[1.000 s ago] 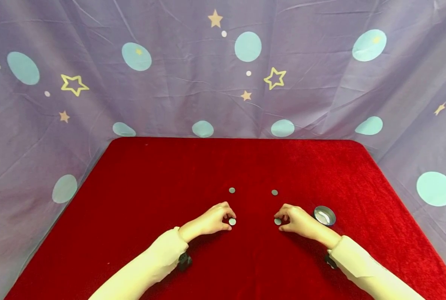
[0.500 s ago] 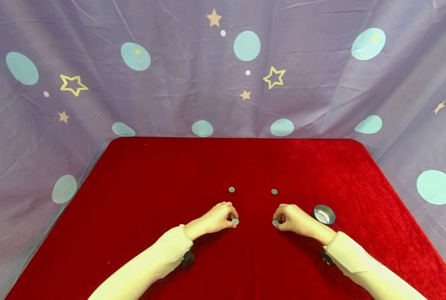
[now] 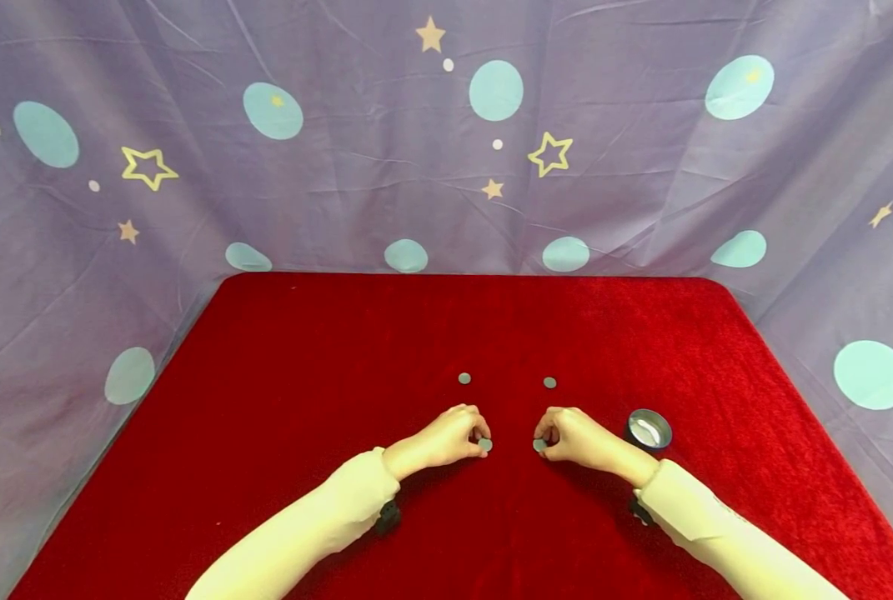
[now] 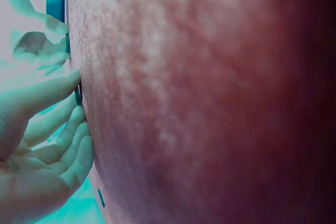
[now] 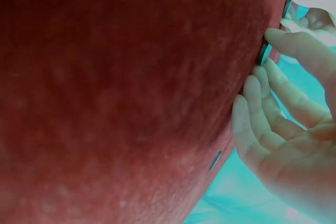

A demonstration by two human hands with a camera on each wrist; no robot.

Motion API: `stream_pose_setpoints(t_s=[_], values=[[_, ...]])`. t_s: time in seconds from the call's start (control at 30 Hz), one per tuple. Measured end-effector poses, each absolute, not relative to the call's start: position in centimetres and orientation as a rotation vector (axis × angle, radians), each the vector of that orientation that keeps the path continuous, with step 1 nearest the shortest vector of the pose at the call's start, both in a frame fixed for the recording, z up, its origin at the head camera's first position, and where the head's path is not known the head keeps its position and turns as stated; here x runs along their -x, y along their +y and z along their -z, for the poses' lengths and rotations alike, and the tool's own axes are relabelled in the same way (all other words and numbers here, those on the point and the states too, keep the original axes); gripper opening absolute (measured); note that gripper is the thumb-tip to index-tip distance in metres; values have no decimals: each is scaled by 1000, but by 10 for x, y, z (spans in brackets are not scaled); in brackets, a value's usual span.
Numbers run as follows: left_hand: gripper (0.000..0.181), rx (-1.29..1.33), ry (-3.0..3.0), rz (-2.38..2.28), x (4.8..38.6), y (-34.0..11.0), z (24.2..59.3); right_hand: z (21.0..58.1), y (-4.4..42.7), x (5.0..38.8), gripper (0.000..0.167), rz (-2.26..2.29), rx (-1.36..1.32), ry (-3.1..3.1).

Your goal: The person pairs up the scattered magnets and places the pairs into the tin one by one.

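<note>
In the head view my left hand [image 3: 449,437] pinches a small round grey-green disc [image 3: 485,445] between thumb and index finger, low at the red cloth. My right hand [image 3: 577,438] holds a similar disc [image 3: 539,446] the same way, with a short gap of cloth between the two. Both wrist views show the held discs edge-on, the left one [image 4: 79,96] and the right one [image 5: 265,54], with the other fingers resting by the cloth. Farther back lie two more discs, one on the left [image 3: 464,378] and one on the right [image 3: 549,382].
A small round tin [image 3: 650,417] with a shiny inside stands just behind my right wrist. The red cloth [image 3: 341,350] covers the whole table. A purple curtain [image 3: 371,167] with stars and dots hangs around its back and sides.
Both hands have taken hold of the near discs and moved inward, the left to the right and the right to the left, narrowing the gap. The far discs and tin stay put.
</note>
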State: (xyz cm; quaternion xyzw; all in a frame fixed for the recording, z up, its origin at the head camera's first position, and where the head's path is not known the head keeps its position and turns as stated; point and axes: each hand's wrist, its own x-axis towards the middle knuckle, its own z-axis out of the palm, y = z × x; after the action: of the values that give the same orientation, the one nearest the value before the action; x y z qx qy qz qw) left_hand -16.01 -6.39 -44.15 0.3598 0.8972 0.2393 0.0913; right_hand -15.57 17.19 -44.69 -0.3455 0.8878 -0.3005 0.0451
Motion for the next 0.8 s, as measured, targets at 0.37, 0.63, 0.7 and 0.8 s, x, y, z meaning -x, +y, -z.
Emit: stream_pose_setpoints(t_s=[0.37,0.63,0.7,0.8], values=[[15,-1090,2681,-698,159,-55,440,444,162,154,11,898,1010,2683],[15,-1082,2678,-670,159,-49,440,445,159,156,11,869,1013,2673],[16,-1070,2672,-657,159,-47,440,445,158,156,11,862,1024,2671],[17,-1071,2665,-645,159,-45,439,444,156,155,11,854,1038,2675]])
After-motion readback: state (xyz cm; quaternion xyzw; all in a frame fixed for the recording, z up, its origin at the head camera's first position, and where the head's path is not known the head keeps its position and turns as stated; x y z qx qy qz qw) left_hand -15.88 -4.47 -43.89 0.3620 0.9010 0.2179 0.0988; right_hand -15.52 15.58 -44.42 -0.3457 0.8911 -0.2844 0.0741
